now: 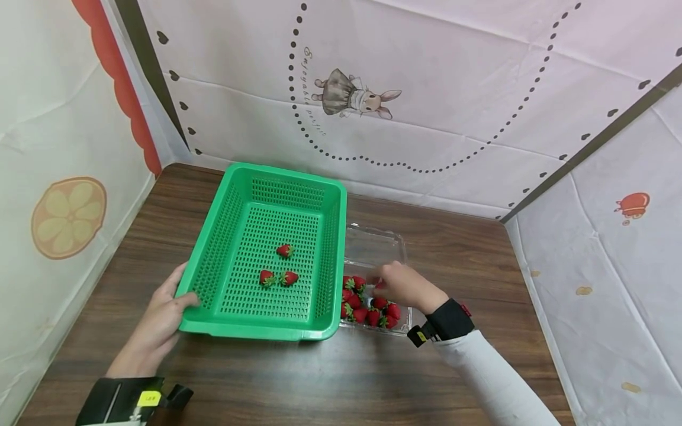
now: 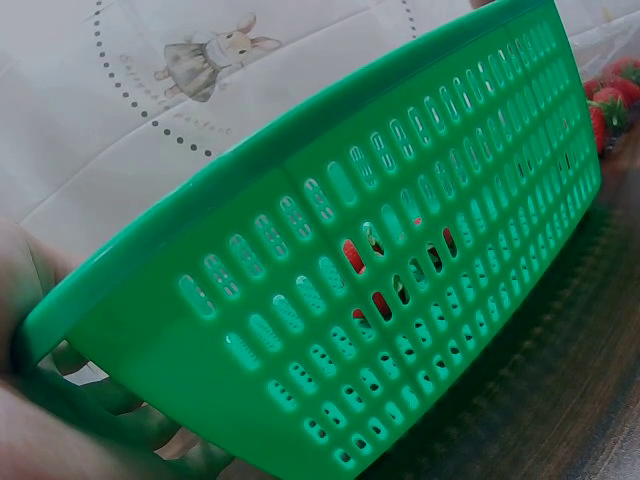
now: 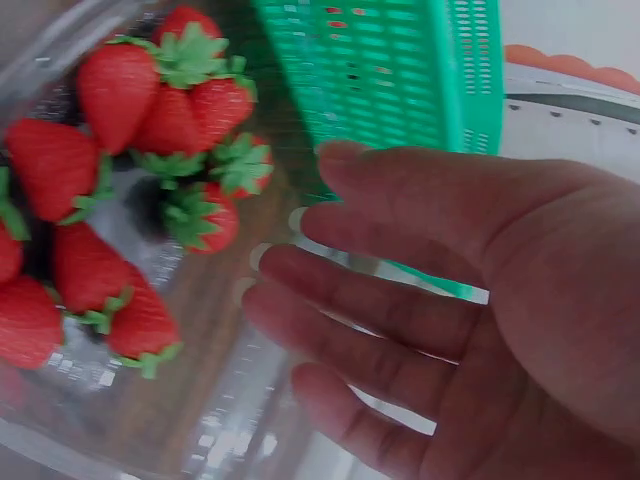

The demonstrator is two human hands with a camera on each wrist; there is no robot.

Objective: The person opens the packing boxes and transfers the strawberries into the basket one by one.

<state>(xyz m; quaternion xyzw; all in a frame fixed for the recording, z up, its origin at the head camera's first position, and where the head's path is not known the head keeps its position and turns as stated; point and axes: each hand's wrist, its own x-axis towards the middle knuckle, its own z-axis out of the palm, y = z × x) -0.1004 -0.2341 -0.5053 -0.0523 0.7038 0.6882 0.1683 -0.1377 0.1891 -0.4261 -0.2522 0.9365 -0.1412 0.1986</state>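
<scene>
A green perforated plastic basket [image 1: 266, 331] is tilted on the table, with three strawberries [image 1: 285, 251] on its bottom. My left hand [image 1: 165, 313] grips its left rim, thumb over the edge and fingers underneath, as the left wrist view shows too. To the right, partly behind the basket, lies an open clear plastic box [image 1: 407, 322] holding several strawberries [image 3: 118, 95] with green leaves. Over that box is my right hand [image 1: 402, 287]. In the right wrist view its fingers [image 3: 370, 295] are loosely extended above the box, holding nothing.
The box's clear lid [image 1: 375, 245] is folded back toward the rear. A dark wood-grain table [image 1: 256, 384] lies under everything. White printed cloth walls [image 1: 453, 89] enclose its back, left and right sides.
</scene>
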